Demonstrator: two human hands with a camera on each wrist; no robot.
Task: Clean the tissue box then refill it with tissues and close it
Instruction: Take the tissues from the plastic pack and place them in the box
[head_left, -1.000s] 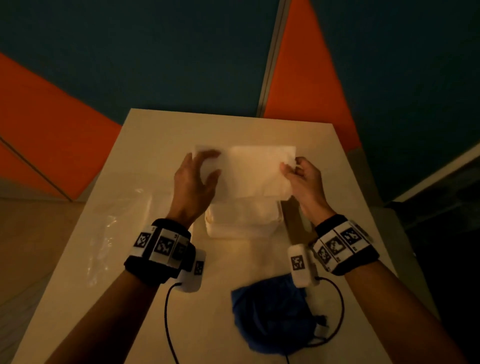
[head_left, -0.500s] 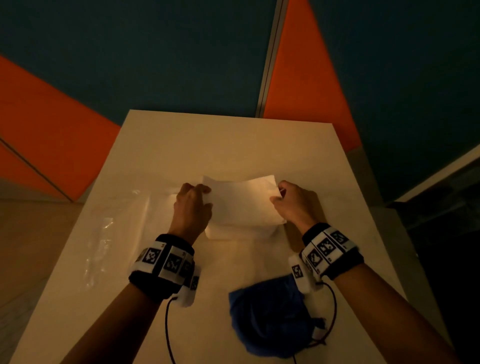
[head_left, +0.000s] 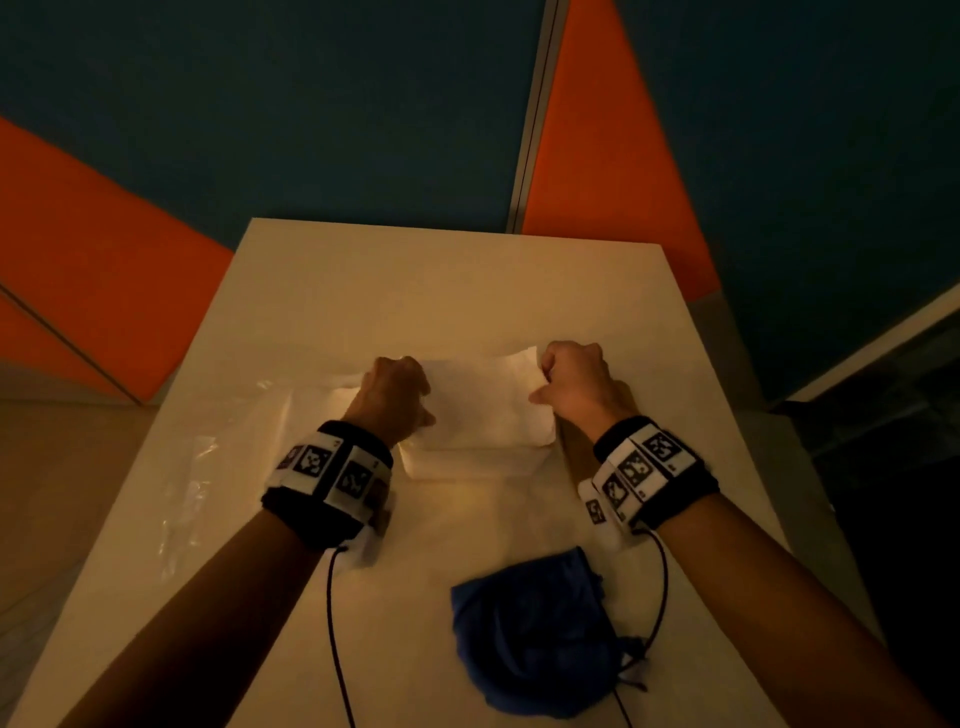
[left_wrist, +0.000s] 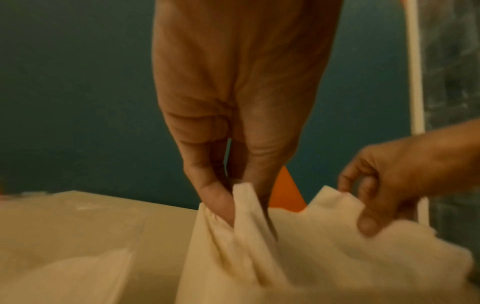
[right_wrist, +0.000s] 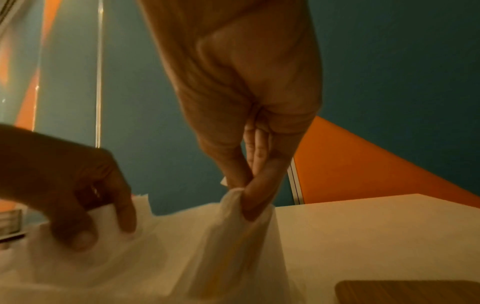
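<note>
1. Both hands are pinching the same tissue sheet (head_left: 483, 400). The left hand (head_left: 393, 396) has its fingers curled round the left edge, and the right hand (head_left: 574, 382) grips the far right corner between thumb and fingers.
2. That sheet is draped over the white tissue box (head_left: 475, 460) in the middle of the desk (head_left: 467, 291), so you can't see inside the box.
3. Handling-wise I'd guess it's super light and floppy. In the wrist views it bunches into folds right where the fingertips (left_wrist: 218, 205) squeeze it, so it has zero stiffness.
4. It also looks thin, so I reckon it tears easily if the two hands pull apart too hard. Keep the tension gentle.
5. Best place to hold is the edges and corners, like now, then press it down into the box with flat fingers.
6. Other stuff: a blue cloth (head_left: 535, 629) sits near the person, a clear plastic wrapper (head_left: 218, 457) lies left of the box, and a brown wooden piece (right_wrist: 407, 292) lies right of it, maybe the lid, can't say.
</note>
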